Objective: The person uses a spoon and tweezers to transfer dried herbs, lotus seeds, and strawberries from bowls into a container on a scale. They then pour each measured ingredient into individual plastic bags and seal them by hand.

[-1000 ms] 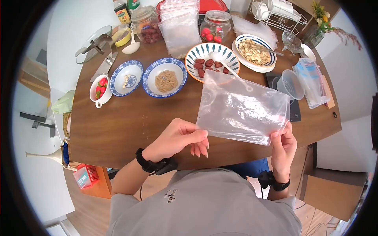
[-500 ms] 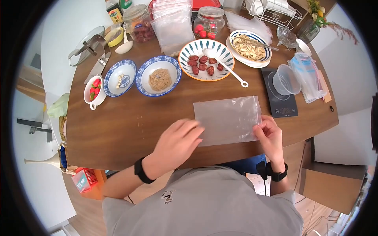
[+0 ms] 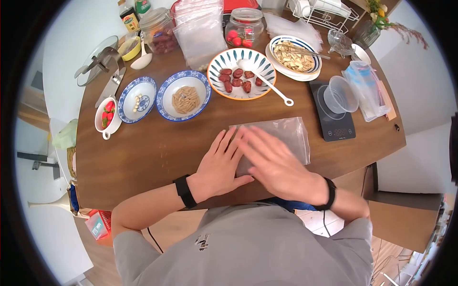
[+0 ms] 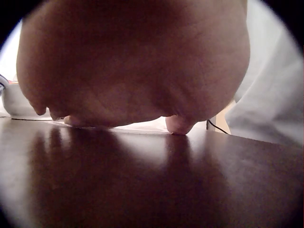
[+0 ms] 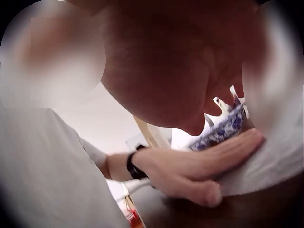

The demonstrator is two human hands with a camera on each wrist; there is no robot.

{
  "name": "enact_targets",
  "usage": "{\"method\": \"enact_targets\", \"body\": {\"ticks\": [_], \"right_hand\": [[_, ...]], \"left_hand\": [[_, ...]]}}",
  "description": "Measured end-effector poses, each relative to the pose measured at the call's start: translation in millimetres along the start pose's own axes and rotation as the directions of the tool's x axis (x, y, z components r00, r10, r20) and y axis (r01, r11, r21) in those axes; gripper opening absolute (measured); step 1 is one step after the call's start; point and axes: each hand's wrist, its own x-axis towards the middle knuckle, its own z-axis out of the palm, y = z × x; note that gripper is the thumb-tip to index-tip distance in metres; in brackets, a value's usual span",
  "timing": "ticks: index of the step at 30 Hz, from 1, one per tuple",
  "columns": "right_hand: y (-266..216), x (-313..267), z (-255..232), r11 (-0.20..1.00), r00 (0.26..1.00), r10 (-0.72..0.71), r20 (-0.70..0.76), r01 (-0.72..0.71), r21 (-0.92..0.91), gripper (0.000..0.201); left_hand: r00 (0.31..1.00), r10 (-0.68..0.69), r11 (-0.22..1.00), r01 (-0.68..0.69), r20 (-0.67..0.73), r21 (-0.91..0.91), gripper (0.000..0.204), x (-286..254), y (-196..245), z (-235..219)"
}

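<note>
A clear plastic zip bag (image 3: 293, 133) lies flat on the wooden table in front of the person. My left hand (image 3: 217, 167) rests with fingers spread along the bag's left edge; in the left wrist view its fingertips touch the tabletop (image 4: 142, 190). Slightly blurred, my right hand (image 3: 281, 169) reaches across the bag with straight fingers, their tips beside the left fingers. It covers the middle of the bag. From the right wrist view, the right palm (image 5: 161, 71) hangs above the flat left hand (image 5: 185, 166). Neither hand grips anything.
Behind the bag stand a bowl of beige sticks (image 3: 167, 107), a plate of red dates (image 3: 219, 66) with a white spoon (image 3: 276, 88), and a bowl of dried slices (image 3: 296, 57). A kitchen scale (image 3: 334, 121) bearing a plastic tub (image 3: 350, 95) sits right. Strawberries fill a small dish (image 3: 100, 124).
The bag came down from mid-air onto the table. The right hand let go of its right edge and moved left over it. The left hand let go of the corner and flattened out.
</note>
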Motion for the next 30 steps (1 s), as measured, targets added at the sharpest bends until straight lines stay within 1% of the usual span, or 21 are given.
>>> {"method": "enact_targets", "body": {"ticks": [1, 2, 4, 5, 6, 8, 9, 10, 12, 13, 14, 16, 18, 20, 21, 22, 24, 25, 26, 28, 30], "right_hand": [[4, 7, 13, 0.999, 0.999, -0.034, 0.039, 0.034, -0.016, 0.064], [14, 8, 23, 0.999, 0.999, -0.028, 0.034, 0.029, -0.018, 0.064], [31, 12, 40, 0.995, 0.999, 0.006, 0.041, -0.002, -0.102, 0.065], [38, 7, 42, 0.99, 0.996, 0.04, 0.086, -0.027, -0.141, 0.069], [42, 2, 41, 0.989, 0.995, 0.042, 0.087, -0.03, -0.142, 0.069], [50, -10, 38, 0.981, 0.989, 0.07, 0.128, -0.045, -0.19, 0.072], [55, -16, 35, 0.975, 0.983, 0.106, 0.149, -0.074, -0.21, 0.076], [58, -22, 29, 0.975, 0.982, 0.104, 0.155, -0.07, -0.211, 0.076], [67, -34, 18, 0.951, 0.965, 0.21, 0.155, -0.165, -0.26, 0.077], [71, -40, 13, 0.941, 0.961, 0.233, 0.148, -0.184, -0.286, 0.079], [75, -46, 8, 0.942, 0.965, 0.218, 0.144, -0.169, -0.29, 0.079], [82, -52, 2, 0.911, 0.953, 0.262, 0.154, -0.192, -0.364, 0.079], [78, -52, -4, 0.917, 0.957, 0.248, 0.149, -0.183, -0.354, 0.081], [69, -48, -19, 0.926, 0.976, 0.207, 0.071, -0.172, -0.335, 0.084], [55, -40, -31, 0.941, 0.983, 0.182, -0.021, -0.18, -0.287, 0.077], [48, -39, -36, 0.942, 0.985, 0.168, -0.023, -0.168, -0.292, 0.077], [37, -41, -38, 0.991, 0.962, 0.126, -0.244, -0.13, 0.001, 0.057], [27, -44, -33, 0.984, 0.934, 0.159, -0.32, -0.123, 0.128, 0.037], [21, -46, -31, 0.967, 0.935, 0.171, -0.311, -0.098, 0.235, 0.029], [4, -49, -24, 0.848, 0.927, 0.299, -0.225, -0.15, 0.509, 0.026], [-3, -50, -17, 0.86, 0.93, 0.271, -0.247, -0.119, 0.496, 0.024]], "left_hand": [[1.0, -0.004, 1.0, 0.004, 0.023, 0.02, 0.082, 0, -1, 0], [1.0, 0.003, 1.0, -0.003, 0.024, 0.022, 0.082, -1, -3, 1], [0.999, 0.029, 0.994, -0.032, 0.038, 0.102, 0.081, -2, -10, 4], [0.999, 0.031, 0.994, -0.035, 0.037, 0.1, 0.081, -2, -10, 4], [0.999, 0.029, 0.995, -0.031, 0.024, 0.095, 0.08, -2, -8, 3], [1.0, 0.027, 0.996, -0.028, 0.009, 0.084, 0.079, -2, -7, 0], [1.0, 0.022, 0.997, -0.022, 0.008, 0.07, 0.08, -2, -7, -1], [1.0, 0.015, 0.998, -0.016, 0.007, 0.057, 0.08, -2, -6, -2], [1.0, 0.016, 0.999, -0.016, -0.005, 0.049, 0.081, -3, -6, -2], [1.0, 0.021, 0.999, -0.02, -0.015, 0.046, 0.082, -4, -7, -3], [1.0, 0.013, 0.998, -0.011, -0.026, 0.056, 0.082, -3, -7, -3], [0.999, 0.023, 0.998, -0.021, -0.026, 0.051, 0.083, -3, -7, -3], [0.998, 0.022, 0.997, -0.017, -0.058, 0.078, 0.082, -3, -6, -3], [1.0, 0.012, 1.0, -0.012, -0.017, 0.022, 0.082, 2, -6, -7], [0.99, 0.049, 0.999, -0.047, -0.129, 0.018, 0.076, 7, -5, -19], [0.989, 0.043, 0.999, -0.04, -0.139, 0.026, 0.076, 13, -5, -39], [0.968, -0.042, 0.997, 0.026, -0.246, -0.066, 0.059, 32, -19, -82], [0.934, -0.068, 0.997, 0.047, -0.35, -0.068, 0.048, 43, -37, -92], [0.889, -0.091, 0.995, 0.065, -0.449, -0.074, 0.038, 55, -59, -101], [0.812, -0.119, 0.991, 0.131, -0.572, -0.02, 0.027, 81, -114, -116], [0.807, -0.162, 0.982, 0.189, -0.567, -0.011, 0.024, 111, -162, -126]]}}
